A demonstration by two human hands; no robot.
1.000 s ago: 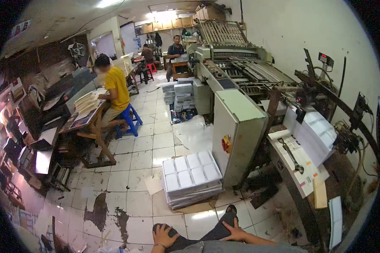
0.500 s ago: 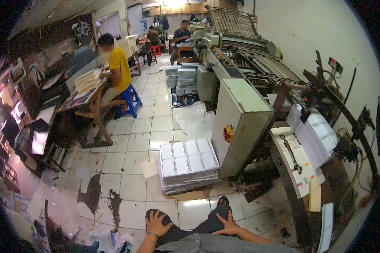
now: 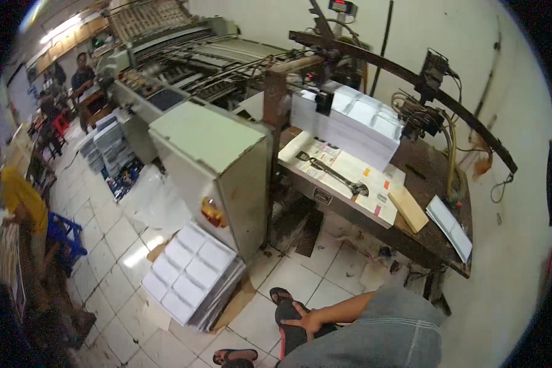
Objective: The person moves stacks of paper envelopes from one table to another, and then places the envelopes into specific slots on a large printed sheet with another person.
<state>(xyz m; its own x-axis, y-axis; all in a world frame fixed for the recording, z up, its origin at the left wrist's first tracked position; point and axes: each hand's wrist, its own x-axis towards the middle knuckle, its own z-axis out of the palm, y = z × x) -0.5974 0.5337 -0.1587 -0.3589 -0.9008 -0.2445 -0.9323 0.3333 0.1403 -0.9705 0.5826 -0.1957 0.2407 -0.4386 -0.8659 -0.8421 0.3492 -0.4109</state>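
My right hand (image 3: 310, 320) rests on my right knee, its fingers spread over the dark trouser cloth, and it holds nothing. My left hand is out of the picture. Past my sandalled feet, a stack of white printed sheets (image 3: 193, 273) lies on the floor on brown cardboard. To the right, an adjustable wrench (image 3: 332, 173) lies on a printed sheet (image 3: 379, 208) on a dark worktable (image 3: 424, 250). A tall pile of white paper (image 3: 343, 132) stands behind it. Closer to the table's corner are a wooden block (image 3: 409, 208) and a white folded strip (image 3: 449, 228).
A grey-green machine cabinet (image 3: 210, 136) with a red-and-yellow switch stands beyond the floor stack. A large press (image 3: 184, 58) runs behind it. A curved metal arm (image 3: 405, 73) spans above the table. At left, a person in yellow (image 3: 23, 193) is beside a blue stool (image 3: 66, 238).
The view has swung right, bringing the worktable and wrench nearer the middle. My left hand has left the picture. My right hand stays on my knee.
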